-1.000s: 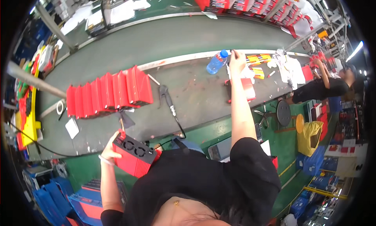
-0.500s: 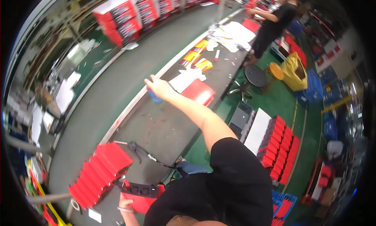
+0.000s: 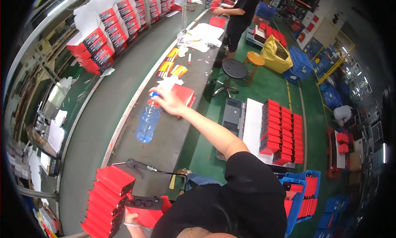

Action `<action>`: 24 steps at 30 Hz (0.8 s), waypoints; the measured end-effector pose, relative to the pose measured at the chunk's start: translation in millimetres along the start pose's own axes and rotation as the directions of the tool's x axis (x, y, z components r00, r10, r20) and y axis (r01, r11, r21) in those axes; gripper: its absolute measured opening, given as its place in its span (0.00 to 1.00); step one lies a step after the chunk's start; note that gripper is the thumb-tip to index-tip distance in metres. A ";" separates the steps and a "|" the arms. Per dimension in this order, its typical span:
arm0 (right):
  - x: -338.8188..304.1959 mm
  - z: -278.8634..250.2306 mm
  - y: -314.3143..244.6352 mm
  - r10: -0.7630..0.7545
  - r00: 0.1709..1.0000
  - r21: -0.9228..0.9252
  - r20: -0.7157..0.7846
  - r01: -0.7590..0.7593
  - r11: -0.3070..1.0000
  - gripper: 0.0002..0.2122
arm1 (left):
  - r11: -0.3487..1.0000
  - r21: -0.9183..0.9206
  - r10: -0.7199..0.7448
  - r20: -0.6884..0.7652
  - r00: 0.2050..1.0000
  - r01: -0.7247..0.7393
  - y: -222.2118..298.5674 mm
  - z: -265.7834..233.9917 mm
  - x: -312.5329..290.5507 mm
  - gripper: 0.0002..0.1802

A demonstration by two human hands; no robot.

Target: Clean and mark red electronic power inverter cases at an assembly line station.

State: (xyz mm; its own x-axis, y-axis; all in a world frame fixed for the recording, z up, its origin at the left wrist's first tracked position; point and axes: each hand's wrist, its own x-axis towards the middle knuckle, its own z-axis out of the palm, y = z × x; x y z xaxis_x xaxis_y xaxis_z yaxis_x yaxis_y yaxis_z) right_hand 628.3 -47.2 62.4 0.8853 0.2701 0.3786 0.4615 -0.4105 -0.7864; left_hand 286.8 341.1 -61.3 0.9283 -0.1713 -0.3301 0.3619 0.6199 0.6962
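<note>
My right arm stretches forward over the workbench, and my right hand (image 3: pixel 167 101) is closed around the blue-and-red top of a clear bluish plastic bottle (image 3: pixel 147 124). The bottle is tilted slightly over the grey bench top. Low on the left, my left hand (image 3: pixel 131 218), with a white band at the wrist, grips a red box-shaped unit (image 3: pixel 149 216) with a black end panel that has two round openings. That unit is held against my body, right beside a leaning stack of similar red units (image 3: pixel 103 201). Part of my left hand is hidden behind the unit.
An air blow gun (image 3: pixel 138 165) with a black hose lies near the stack. Beyond my right hand are a red panel (image 3: pixel 183 92), orange-yellow packets (image 3: pixel 165 68) and white papers (image 3: pixel 202 37). A co-worker (image 3: pixel 243 15) stands farther along the bench. A round black stool (image 3: pixel 234 68) stands right of it.
The bottle, mostly hidden behind my right hand before, now shows fully below it. The view has shifted, revealing more crates at right. My left hand still holds the red unit.
</note>
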 end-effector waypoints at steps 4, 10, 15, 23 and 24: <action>-71.9 -39.6 -5.2 0.333 0.943 0.816 -0.005 -0.189 0.546 0.15 | 0.992 0.110 0.056 0.028 0.998 -0.059 2.3 -17.5 1.2 0.51; -170.6 11.6 -1.0 0.270 0.845 0.769 0.462 -0.230 -0.597 0.20 | 0.999 0.038 0.012 0.051 0.999 -0.014 18.5 10.0 5.3 0.53; -202.6 31.0 -9.2 0.317 0.705 0.652 0.634 -0.267 -0.710 0.21 | 0.997 0.063 0.038 0.057 0.998 -0.041 23.1 8.9 4.5 0.50; -229.6 52.0 -46.3 0.204 0.573 0.473 0.794 -0.371 -0.799 0.17 | 0.999 0.037 0.036 0.057 0.998 -0.038 22.7 7.1 3.7 0.48; -230.2 55.6 -41.0 0.188 0.566 0.459 0.803 -0.384 -0.801 0.17 | 0.999 0.028 0.037 0.057 0.998 -0.039 22.9 12.8 2.3 0.48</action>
State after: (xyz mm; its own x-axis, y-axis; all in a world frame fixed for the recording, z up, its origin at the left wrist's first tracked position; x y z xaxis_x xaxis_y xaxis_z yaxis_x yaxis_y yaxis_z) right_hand 402.4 -44.2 -19.6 0.5421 0.7746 -0.3257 -0.7362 0.6247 0.2604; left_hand 298.3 345.2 -37.9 0.9445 -0.1915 -0.2668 0.3276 0.6043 0.7262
